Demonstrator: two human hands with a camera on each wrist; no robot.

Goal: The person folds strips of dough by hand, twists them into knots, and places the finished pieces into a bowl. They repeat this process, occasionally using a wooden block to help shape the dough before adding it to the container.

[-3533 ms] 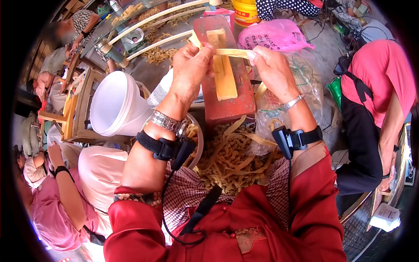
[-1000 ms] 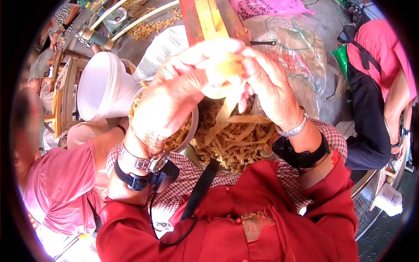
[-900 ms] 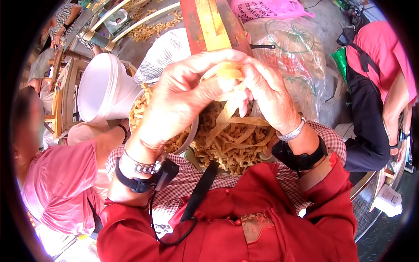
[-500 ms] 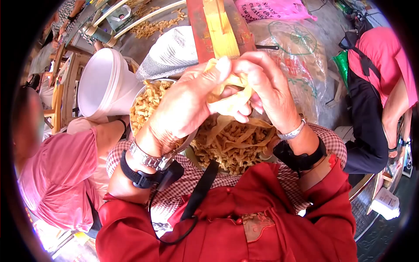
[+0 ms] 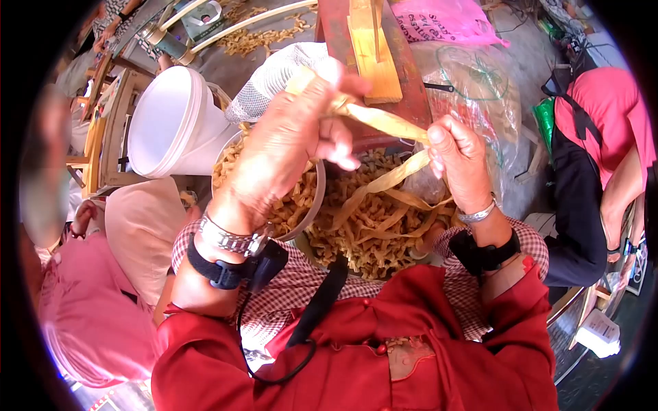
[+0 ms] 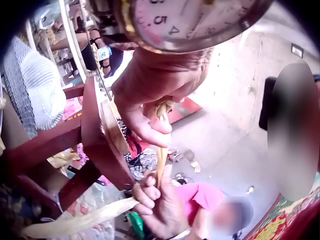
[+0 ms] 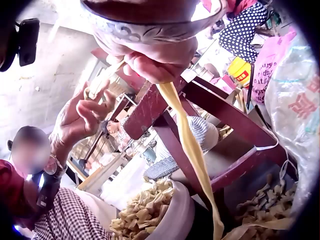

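Observation:
A flat, pale yellow strip [image 5: 387,123] stretches between my two hands, above a red bench's near end. My left hand [image 5: 284,133] pinches its bunched, folded end [image 6: 164,107] between thumb and fingers. Farther along, my right hand [image 5: 462,161] pinches the strip between thumb and forefinger. From there a long tail [image 7: 190,142] hangs toward a heap of small knotted pieces [image 5: 356,240] at my lap, where more loose strips lie. What the strip is made of cannot be told.
The red bench [image 5: 411,89] carries a wooden block [image 5: 378,72] with a slot. A white tub [image 7: 182,215] of knotted pieces stands beside the heap. Left is a large white bucket [image 5: 161,123]; right, a clear plastic sack [image 5: 473,89] and a seated person in pink [image 5: 606,116].
Earlier my hands held a strip taut over the wooden block. They then came close together, looping the strip; now they have drawn apart, the right hand moving right with the strip stretched between them.

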